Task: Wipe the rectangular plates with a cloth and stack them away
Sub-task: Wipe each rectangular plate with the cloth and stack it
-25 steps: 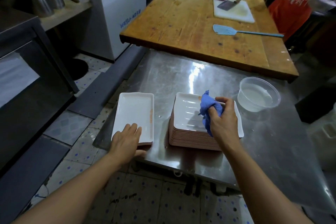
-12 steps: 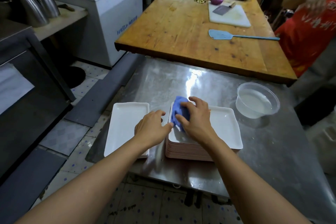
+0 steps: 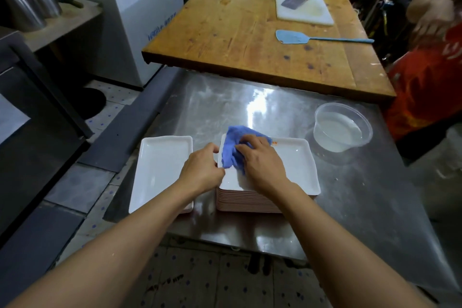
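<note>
The right hand (image 3: 262, 162) presses the blue cloth (image 3: 235, 147) onto the top plate (image 3: 297, 167) of the stack (image 3: 250, 201); the left hand (image 3: 202, 170) grips that plate's left edge.

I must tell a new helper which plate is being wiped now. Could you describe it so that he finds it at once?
On the steel table, in front of the long wooden counter, stand two lots of white rectangular plates. Take the tall stack on the right, near the clear plastic tub. Its top plate alone has the blue cloth on it, under the right hand.
</note>
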